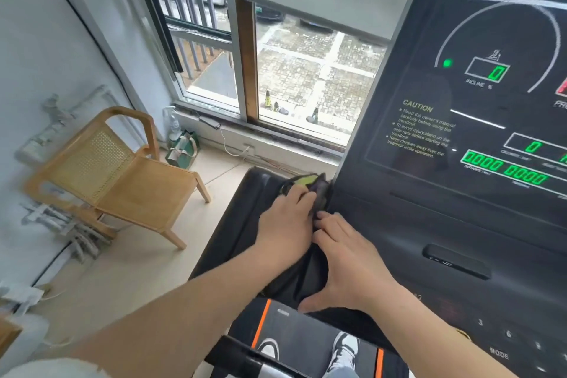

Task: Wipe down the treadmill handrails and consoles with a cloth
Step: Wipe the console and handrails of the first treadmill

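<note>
Left forearm (171, 316) leads to the left hand (288, 218), fingers curled over the cloth (302, 182) at the console (460, 101) left edge. Right hand (352, 267) lies flat, fingers spread. Cloth judged soft, light: best bunched in the palm.

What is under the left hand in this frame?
A dark cloth with a yellow-green patch shows past the fingers of the left hand. It lies on the black handrail beside the console. The palm covers the rest of the cloth.
</note>
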A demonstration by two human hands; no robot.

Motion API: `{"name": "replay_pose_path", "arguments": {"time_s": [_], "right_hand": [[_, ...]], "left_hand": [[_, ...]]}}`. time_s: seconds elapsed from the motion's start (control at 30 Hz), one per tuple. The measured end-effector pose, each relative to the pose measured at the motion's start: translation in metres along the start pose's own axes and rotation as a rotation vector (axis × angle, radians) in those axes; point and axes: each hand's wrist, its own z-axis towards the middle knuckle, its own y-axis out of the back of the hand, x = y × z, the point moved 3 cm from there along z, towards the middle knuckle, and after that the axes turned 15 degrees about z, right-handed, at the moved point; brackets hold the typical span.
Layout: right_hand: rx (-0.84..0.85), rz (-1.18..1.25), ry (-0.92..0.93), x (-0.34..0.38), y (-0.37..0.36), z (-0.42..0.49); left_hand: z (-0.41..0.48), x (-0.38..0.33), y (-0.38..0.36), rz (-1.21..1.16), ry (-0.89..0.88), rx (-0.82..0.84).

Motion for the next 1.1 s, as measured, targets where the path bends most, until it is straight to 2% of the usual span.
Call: {"name": "replay_pose_path", "arguments": {"time_s": [0.07,0.13,0.27,0.37,0.5,0.57,0.63,0.77,0.83,0.97,1.03,1.1], "right_hand": [[-0.004,0.020,-0.002,-0.002,-0.001,0.000],[-0.013,0.038,-0.005,-0.003,-0.003,0.000],[-0.022,0.024,0.010,-0.005,-0.004,-0.001],[-0.031,0.029,0.037,-0.006,-0.004,-0.001],[-0.066,0.071,0.054,-0.008,-0.005,0.000],[-0.067,0.058,0.055,-0.010,-0.007,0.000],[-0.047,0.044,0.045,-0.011,-0.008,0.000],[-0.042,0.043,0.041,-0.011,-0.007,0.000],[-0.051,0.043,0.049,-0.011,-0.006,-0.001],[-0.083,0.081,0.061,-0.012,-0.006,-0.001],[-0.088,0.078,0.078,-0.012,-0.007,0.001],[-0.100,0.079,0.082,-0.013,-0.007,0.000]], "left_hand": [[-0.006,0.014,0.002,-0.039,-0.154,-0.029],[0.017,0.031,0.006,0.027,-0.199,-0.040],[0.079,0.033,0.012,0.095,0.070,0.087],[0.072,0.014,0.009,0.065,0.096,0.081],[0.009,0.003,0.001,0.027,-0.142,-0.020],[0.019,0.019,0.003,0.035,-0.223,-0.011],[0.049,0.030,0.006,0.058,-0.149,0.024],[0.113,0.026,0.015,0.147,0.103,0.351],[0.108,0.018,0.015,0.156,0.086,0.311],[0.017,0.005,-0.004,0.001,-0.042,-0.026],[-0.022,0.012,-0.010,-0.083,-0.132,-0.109],[-0.028,0.026,-0.009,-0.132,-0.179,-0.115]]}}
